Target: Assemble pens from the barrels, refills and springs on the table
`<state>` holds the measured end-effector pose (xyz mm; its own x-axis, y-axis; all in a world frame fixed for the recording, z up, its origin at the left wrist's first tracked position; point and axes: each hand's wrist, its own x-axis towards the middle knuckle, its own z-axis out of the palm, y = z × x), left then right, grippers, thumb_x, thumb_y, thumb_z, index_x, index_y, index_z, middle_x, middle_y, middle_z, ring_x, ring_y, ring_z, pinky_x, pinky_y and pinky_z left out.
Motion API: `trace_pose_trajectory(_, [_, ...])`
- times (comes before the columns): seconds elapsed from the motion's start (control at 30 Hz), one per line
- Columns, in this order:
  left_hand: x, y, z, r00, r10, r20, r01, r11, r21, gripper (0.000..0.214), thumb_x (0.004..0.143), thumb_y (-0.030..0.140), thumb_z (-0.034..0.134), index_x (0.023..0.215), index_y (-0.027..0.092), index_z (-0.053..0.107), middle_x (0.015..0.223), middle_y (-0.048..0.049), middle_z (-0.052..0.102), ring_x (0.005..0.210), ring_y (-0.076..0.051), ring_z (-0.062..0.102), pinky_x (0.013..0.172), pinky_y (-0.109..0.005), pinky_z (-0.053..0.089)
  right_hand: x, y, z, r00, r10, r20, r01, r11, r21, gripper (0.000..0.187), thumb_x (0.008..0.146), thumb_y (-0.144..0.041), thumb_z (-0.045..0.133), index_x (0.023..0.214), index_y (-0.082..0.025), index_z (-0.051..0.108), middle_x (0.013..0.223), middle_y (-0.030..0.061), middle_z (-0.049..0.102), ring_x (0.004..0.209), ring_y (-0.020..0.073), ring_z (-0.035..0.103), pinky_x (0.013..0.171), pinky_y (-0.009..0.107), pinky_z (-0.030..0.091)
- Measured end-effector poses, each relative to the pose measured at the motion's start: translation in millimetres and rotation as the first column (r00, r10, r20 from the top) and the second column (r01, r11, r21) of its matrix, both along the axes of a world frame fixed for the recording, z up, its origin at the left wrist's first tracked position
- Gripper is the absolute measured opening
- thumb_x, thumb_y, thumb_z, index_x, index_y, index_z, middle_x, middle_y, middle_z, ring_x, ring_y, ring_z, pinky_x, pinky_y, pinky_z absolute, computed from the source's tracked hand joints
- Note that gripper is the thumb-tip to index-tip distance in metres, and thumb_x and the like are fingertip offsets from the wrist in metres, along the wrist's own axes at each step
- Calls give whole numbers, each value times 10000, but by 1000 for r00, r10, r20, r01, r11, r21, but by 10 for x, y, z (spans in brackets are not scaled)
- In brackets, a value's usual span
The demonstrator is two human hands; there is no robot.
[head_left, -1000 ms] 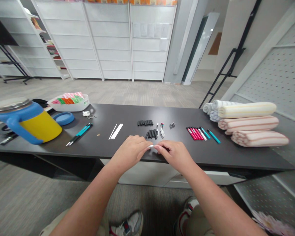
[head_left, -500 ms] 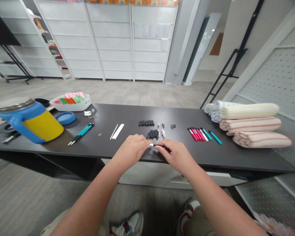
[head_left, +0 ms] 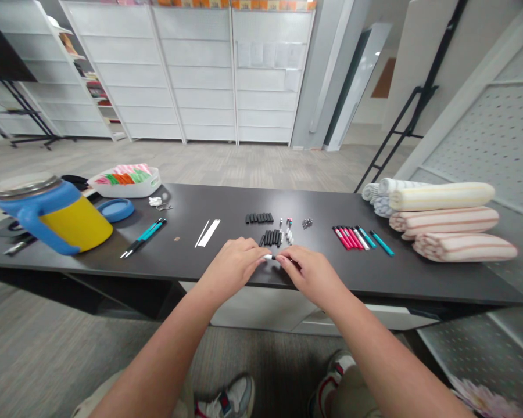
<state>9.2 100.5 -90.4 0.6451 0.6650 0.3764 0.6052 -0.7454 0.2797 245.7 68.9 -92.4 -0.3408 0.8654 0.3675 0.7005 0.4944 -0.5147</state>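
Near the front edge of the table, both hands pinch one small black-and-white pen part (head_left: 269,256) between them. The white end sits in the fingertips of my left hand (head_left: 237,261). My right hand (head_left: 307,268) grips the dark end, and its fingers cover part of it. Just beyond the hands lie a row of black tubes (head_left: 272,237) and a second row of short black pieces (head_left: 259,218). Small white parts (head_left: 290,237) lie beside the tubes, with a little pile of metal pieces (head_left: 307,223) to their right.
Pink pen barrels (head_left: 347,238) and teal barrels (head_left: 381,242) lie at right, before rolled towels (head_left: 457,247). Thin white sticks (head_left: 209,233) and teal-black pens (head_left: 143,237) lie left. A blue-yellow mug (head_left: 76,220), blue lid (head_left: 115,209) and white basket (head_left: 128,188) stand farther left.
The right fingers have shifted very slightly to the right along the pen part. Otherwise the hands and the things on the table stay where they were.
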Motion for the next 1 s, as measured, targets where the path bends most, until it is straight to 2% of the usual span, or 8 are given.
trace_pose_trajectory(0.13, [-2, 3, -5, 1000, 3, 6, -3, 1000, 13, 255, 1084, 254, 504, 1259, 274, 688, 1096, -64, 690, 1008, -232, 605, 868, -380, 444, -6, -5, -9, 999, -37, 3, 37, 999, -16, 160, 985, -335, 664, 1115, -241, 665, 984, 40, 746, 852, 208, 685, 740, 313, 489])
trace_pose_trajectory(0.2, [-3, 2, -2, 1000, 2, 3, -2, 1000, 12, 251, 1086, 265, 505, 1256, 271, 690, 1097, -64, 690, 1006, -232, 606, 866, -380, 442, -5, -8, -11, 1000, -23, 20, 23, 1000, -2, 89, 1013, -298, 614, 1050, -244, 674, 982, 37, 743, 871, 205, 682, 758, 314, 482])
trace_pose_trajectory(0.27, [-3, 0, 3, 1000, -1, 0, 1, 1000, 6, 249, 1087, 263, 507, 1256, 271, 689, 1100, -61, 691, 1006, -230, 605, 865, -380, 440, -6, -14, -4, 999, -4, 38, 3, 1000, 9, 138, 1047, -295, 556, 1021, -248, 683, 982, 37, 740, 900, 207, 681, 787, 320, 480])
trace_pose_trajectory(0.4, [-4, -2, 4, 1000, 2, 8, -2, 1000, -1, 245, 1082, 246, 517, 1256, 275, 687, 1101, -54, 690, 1016, -229, 600, 874, -379, 438, -16, -20, 12, 999, -23, 43, 23, 1000, 6, 151, 1022, -347, 616, 1111, -233, 659, 1014, 49, 732, 891, 211, 680, 765, 324, 490])
trace_pose_trajectory(0.57, [-5, 0, -8, 1000, 4, 13, -4, 1000, 5, 244, 1079, 253, 519, 1248, 271, 695, 1092, -61, 689, 1013, -230, 603, 869, -377, 444, -26, -16, 1, 994, -4, 109, -2, 998, 56, 210, 1076, -317, 498, 1007, -230, 675, 974, 63, 718, 911, 218, 670, 779, 331, 492])
trace_pose_trajectory(0.7, [-8, -2, -9, 1000, 5, 11, -5, 1000, 7, 245, 1084, 257, 507, 1243, 269, 693, 1103, -62, 691, 1020, -234, 603, 875, -386, 445, -26, -21, -8, 996, -14, 88, 10, 999, 44, 150, 1038, -348, 581, 1103, -238, 658, 1026, 60, 730, 900, 217, 681, 756, 324, 496])
trace_pose_trajectory(0.9, [8, -29, 23, 1000, 12, 7, -12, 1000, 25, 294, 1080, 325, 536, 1346, 244, 635, 1188, -81, 677, 1087, -257, 591, 926, -412, 445, -21, -3, -42, 994, -7, 105, -1, 997, 78, 140, 1058, -289, 547, 1050, -229, 673, 1005, 63, 734, 911, 223, 686, 769, 331, 501])
trace_pose_trajectory(1.0, [20, -45, 50, 999, 31, -11, -30, 999, 26, 259, 1096, 318, 494, 1270, 252, 675, 1149, -71, 667, 1062, -251, 582, 902, -409, 443, -18, -2, -50, 994, 4, 106, -13, 996, 85, 136, 1058, -292, 553, 1048, -231, 674, 1003, 61, 736, 912, 222, 688, 772, 331, 501])
